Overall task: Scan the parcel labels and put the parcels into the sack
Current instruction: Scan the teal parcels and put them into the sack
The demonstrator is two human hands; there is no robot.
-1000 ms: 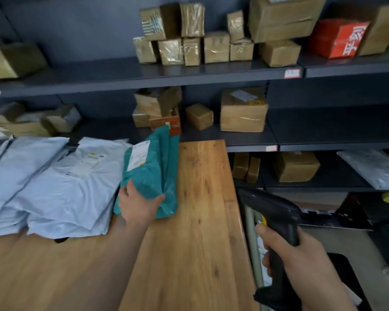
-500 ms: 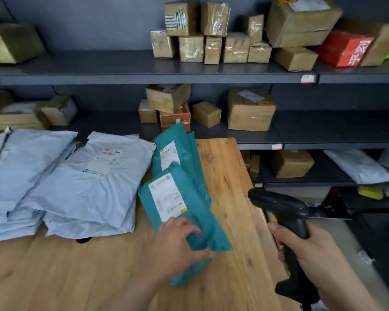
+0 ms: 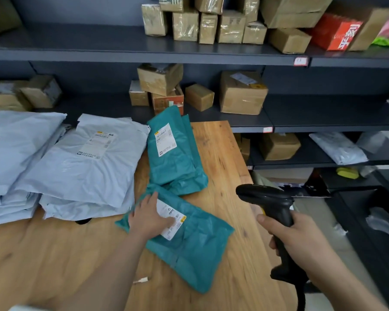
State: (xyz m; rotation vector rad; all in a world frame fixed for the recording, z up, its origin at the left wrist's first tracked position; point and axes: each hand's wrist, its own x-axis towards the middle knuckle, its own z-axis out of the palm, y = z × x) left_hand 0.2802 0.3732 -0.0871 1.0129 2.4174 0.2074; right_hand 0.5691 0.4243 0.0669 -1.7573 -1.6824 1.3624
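The left hand (image 3: 149,217) lies flat with fingers spread on a teal mailer parcel (image 3: 195,248), which sits slantwise on the wooden surface (image 3: 222,149) near its right edge. The fingertips cover part of the parcel's white shipping label (image 3: 173,223). The right hand (image 3: 301,241) is wrapped round the grip of a black handheld barcode scanner (image 3: 267,198), held out past the surface's right edge, its head turned left toward the parcel. Just behind the parcel, a small stack of teal parcels (image 3: 175,158) lies label-up. To their left, piles of pale grey poly mailers (image 3: 83,162) overlap one another. Behind the surface stand dark shelves (image 3: 121,50) of taped cardboard boxes (image 3: 243,93). A red carton (image 3: 337,32) is on the top shelf at the right.
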